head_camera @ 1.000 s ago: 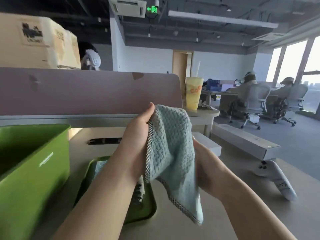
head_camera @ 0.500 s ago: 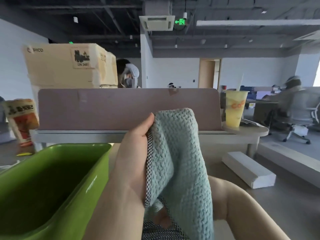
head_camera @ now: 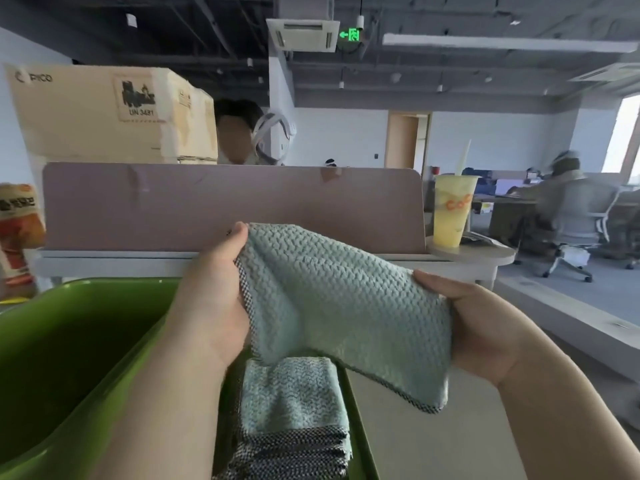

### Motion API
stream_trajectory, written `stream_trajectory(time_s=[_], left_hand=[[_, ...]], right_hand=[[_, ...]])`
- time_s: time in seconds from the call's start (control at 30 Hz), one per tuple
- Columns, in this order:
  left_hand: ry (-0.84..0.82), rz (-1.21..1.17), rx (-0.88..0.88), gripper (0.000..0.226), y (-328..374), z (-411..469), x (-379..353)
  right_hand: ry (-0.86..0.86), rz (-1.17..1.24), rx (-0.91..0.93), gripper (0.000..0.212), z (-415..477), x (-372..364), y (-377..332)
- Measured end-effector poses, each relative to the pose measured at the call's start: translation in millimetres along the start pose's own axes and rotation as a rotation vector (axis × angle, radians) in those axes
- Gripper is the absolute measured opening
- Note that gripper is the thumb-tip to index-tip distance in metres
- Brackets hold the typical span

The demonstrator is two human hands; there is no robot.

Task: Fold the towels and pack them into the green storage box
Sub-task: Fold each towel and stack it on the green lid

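A pale teal towel (head_camera: 332,306) with a dark checked edge is stretched in the air between both hands. My left hand (head_camera: 214,299) pinches its left edge, thumb on top. My right hand (head_camera: 485,327) grips its right edge. Below it a stack of folded teal towels (head_camera: 294,410) rests on a green tray (head_camera: 360,441). The green storage box (head_camera: 69,358) stands open at the lower left, its visible inside bare.
A mauve desk divider (head_camera: 225,206) runs across behind the hands. A yellow drink cup (head_camera: 450,213) with a straw stands at its right end. Cardboard boxes (head_camera: 104,112) and a seated person lie beyond it. A snack canister (head_camera: 17,233) is at the left edge.
My right hand has come out from behind the towel and pulled its edge rightward, spreading it wide. The view has shifted, showing the towel stack below.
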State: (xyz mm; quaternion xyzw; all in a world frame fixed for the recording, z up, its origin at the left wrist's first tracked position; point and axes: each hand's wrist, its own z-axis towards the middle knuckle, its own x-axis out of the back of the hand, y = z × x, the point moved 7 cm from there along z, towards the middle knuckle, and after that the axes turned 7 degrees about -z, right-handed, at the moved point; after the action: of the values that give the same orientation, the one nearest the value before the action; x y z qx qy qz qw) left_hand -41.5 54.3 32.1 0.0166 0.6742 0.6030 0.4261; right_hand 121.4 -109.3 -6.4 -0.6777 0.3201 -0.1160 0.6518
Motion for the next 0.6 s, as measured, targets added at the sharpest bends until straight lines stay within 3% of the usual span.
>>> stream_trajectory(time_s=[0.1, 0.2, 0.3, 0.4, 0.47, 0.6], left_hand=[[0.076, 0.114, -0.080, 0.027, 1.8, 4.8, 6.8], [0.139, 0.222, -0.208, 0.015, 6.8, 6.0, 9.4], [0.198, 0.376, -0.317, 0.028, 11.6, 7.9, 14.2], [0.240, 0.461, -0.417, 0.027, 17.3, 5.8, 17.3], [0.239, 0.514, -0.462, 0.028, 18.8, 5.0, 17.0], [0.183, 0.576, -0.488, 0.018, 19.3, 4.8, 14.6]], right_hand=[[0.064, -0.020, 0.017, 0.027, -7.2, 9.1, -8.7], [0.100, -0.053, 0.035, 0.029, -10.4, 15.8, -14.5], [0.157, -0.072, 0.070, 0.030, -11.6, 22.4, -18.8], [0.183, -0.060, 0.078, 0.014, -13.8, 22.2, -19.8], [0.187, -0.019, 0.056, 0.026, -12.9, 26.1, -18.0], [-0.120, 0.086, -0.020, 0.038, -15.1, 12.9, -10.8]])
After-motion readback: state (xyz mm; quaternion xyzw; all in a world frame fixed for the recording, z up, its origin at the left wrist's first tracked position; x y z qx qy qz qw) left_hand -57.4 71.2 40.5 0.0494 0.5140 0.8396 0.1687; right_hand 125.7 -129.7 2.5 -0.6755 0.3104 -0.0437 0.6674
